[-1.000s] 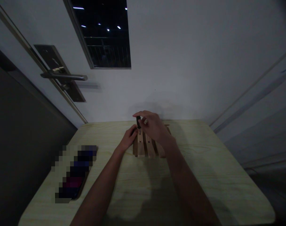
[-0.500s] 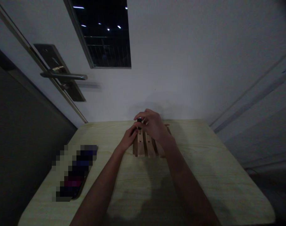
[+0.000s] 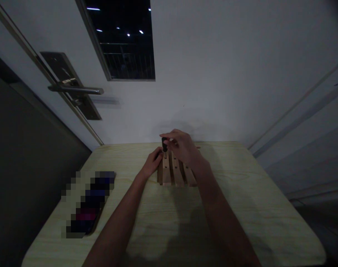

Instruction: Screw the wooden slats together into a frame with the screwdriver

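Note:
A small slatted wooden piece (image 3: 174, 173) lies on the pale wooden table (image 3: 241, 200) near its far edge. My right hand (image 3: 182, 146) is closed around a short black-handled tool (image 3: 164, 143), held upright with its tip on the leftmost slat. My left hand (image 3: 151, 162) rests against the left end of the wooden piece, fingers curled on its edge. The far part of the wooden piece is hidden behind my right hand.
A dark phone-like object (image 3: 87, 202), blurred out, lies at the table's left side. A white door with a metal lever handle (image 3: 74, 89) and a dark window (image 3: 124, 40) stands behind the table. A dark wall borders the left.
My right hand's fingers have shifted slightly on the black tool, which stays upright at the same slat. My left hand and the wooden piece have not moved.

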